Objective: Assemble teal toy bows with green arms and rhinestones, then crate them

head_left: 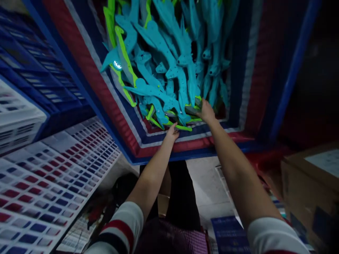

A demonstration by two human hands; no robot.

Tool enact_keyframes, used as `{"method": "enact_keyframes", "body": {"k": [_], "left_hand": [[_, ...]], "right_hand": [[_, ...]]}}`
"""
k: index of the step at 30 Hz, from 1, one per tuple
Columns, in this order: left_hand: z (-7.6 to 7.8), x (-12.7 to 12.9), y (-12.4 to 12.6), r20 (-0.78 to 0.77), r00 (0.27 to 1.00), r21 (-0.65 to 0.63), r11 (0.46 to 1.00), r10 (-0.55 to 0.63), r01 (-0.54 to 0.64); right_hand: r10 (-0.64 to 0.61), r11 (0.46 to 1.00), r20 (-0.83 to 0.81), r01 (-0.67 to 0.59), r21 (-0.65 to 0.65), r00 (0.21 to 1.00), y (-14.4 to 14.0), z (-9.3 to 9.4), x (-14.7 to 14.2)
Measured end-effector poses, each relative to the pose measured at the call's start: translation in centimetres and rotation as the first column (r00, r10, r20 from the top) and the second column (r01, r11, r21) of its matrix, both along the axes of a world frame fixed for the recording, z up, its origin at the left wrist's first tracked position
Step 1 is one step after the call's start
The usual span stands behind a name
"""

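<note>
A heap of teal plastic parts (159, 38), long and curved, fills a deep bin (172, 155) lined with red, white and blue striped cloth. Several have lime-green edges and grey faces. At the heap's near edge, my left hand (172, 134) has its thumb and curled fingers around a lime-edged plastic part (185, 128). My right hand (207, 112) is closed on the end of a grey and lime plastic part (194, 108), just right of the left hand. The right fingertips are partly hidden among the parts.
White slatted crates (53, 176) stand at the left, below a blue crate (39, 67). At the lower right is a cardboard box (312, 190) with a white label. A dark blue printed packet (230, 234) lies on the grey floor (209, 183).
</note>
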State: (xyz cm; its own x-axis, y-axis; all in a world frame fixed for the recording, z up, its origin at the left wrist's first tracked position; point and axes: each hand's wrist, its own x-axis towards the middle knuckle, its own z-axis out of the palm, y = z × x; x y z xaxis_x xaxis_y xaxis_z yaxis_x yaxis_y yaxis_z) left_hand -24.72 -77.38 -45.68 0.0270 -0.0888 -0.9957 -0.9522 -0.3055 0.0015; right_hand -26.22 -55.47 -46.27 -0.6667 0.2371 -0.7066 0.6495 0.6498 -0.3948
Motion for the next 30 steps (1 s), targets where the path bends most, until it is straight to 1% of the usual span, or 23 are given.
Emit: {"method": "enact_keyframes", "body": {"k": [2, 4, 6, 8, 10, 11, 13, 15, 16, 18, 20, 22, 23, 24, 26, 28, 30], "left_hand": [[-0.7, 0.2, 0.4, 0.021, 1.000, 0.002, 1.000, 0.022, -0.022], [-0.8, 0.2, 0.9, 0.016, 0.999, 0.017, 0.999, 0.029, -0.029], [-0.6, 0.0, 1.6, -0.014, 1.000, 0.039, 0.999, 0.010, -0.009], [-0.3, -0.5, 2.5, -0.038, 0.999, 0.048, 0.998, -0.025, 0.027], [-0.2, -1.1, 3.4, -0.066, 0.997, 0.052, 0.997, -0.046, 0.050], [-0.1, -1.4, 3.9, -0.088, 0.996, 0.062, 0.997, -0.034, 0.040], [-0.2, -1.9, 4.8, -0.134, 0.990, 0.106, 0.994, 0.034, -0.020], [-0.2, -2.2, 5.4, -0.157, 0.981, 0.144, 0.986, 0.113, -0.090], [-0.3, -2.3, 5.7, -0.155, 0.979, 0.147, 0.983, 0.131, -0.108], [-0.3, -2.3, 6.0, -0.142, 0.984, 0.134, 0.987, 0.104, -0.085], [-0.2, -2.3, 6.3, -0.137, 0.990, 0.129, 0.991, 0.043, -0.026], [0.0, -2.2, 6.7, -0.158, 0.987, 0.117, 0.993, -0.006, 0.025], [0.1, -2.1, 7.0, -0.180, 0.984, 0.109, 0.994, -0.011, 0.031], [0.3, -2.1, 7.4, -0.205, 0.979, 0.110, 0.994, 0.002, 0.021], [0.4, -2.2, 8.1, -0.230, 0.971, 0.167, 0.986, 0.067, -0.028], [0.4, -2.5, 8.8, -0.194, 0.972, 0.255, 0.963, 0.134, -0.082], [0.1, -2.9, 9.4, -0.139, 0.977, 0.301, 0.947, 0.161, -0.113]], "right_hand": [[0.030, 0.999, 0.023, -0.030, 0.031, 0.999, -0.1, -1.8, 0.0], [0.045, 0.997, 0.003, -0.045, 0.065, 0.999, -0.1, -2.7, 0.3], [0.096, 0.992, -0.032, -0.093, 0.087, 0.995, 0.1, -2.6, 0.5], [0.177, 0.981, -0.054, -0.172, 0.086, 0.983, 0.4, -1.9, 0.7], [0.219, 0.973, -0.077, -0.212, 0.087, 0.973, 0.7, -1.0, 0.8], [0.212, 0.974, -0.096, -0.203, 0.099, 0.973, 0.8, -0.6, 0.8], [0.154, 0.981, -0.146, -0.133, 0.141, 0.977, 0.9, -0.2, 0.8], [0.082, 0.983, -0.178, -0.049, 0.178, 0.981, 1.1, -0.3, 0.8], [0.051, 0.983, -0.175, -0.018, 0.184, 0.983, 1.1, -0.4, 0.8], [0.010, 0.985, -0.149, 0.017, 0.174, 0.989, 1.4, -0.6, 0.9], [-0.002, 0.989, -0.130, 0.022, 0.147, 0.992, 1.8, -0.5, 0.9], [0.019, 0.993, -0.141, -0.003, 0.115, 0.990, 2.3, -0.2, 0.8], [0.038, 0.995, -0.152, -0.023, 0.102, 0.988, 2.6, -0.1, 0.7], [0.057, 0.995, -0.165, -0.043, 0.091, 0.985, 2.9, 0.1, 0.6], [0.072, 0.995, -0.194, -0.058, 0.075, 0.978, 3.3, 0.1, 0.4], [0.031, 0.998, -0.222, -0.019, 0.057, 0.974, 3.6, -0.4, 0.4], [-0.051, 0.997, -0.234, 0.062, 0.041, 0.971, 3.9, -1.3, 0.6]]}}
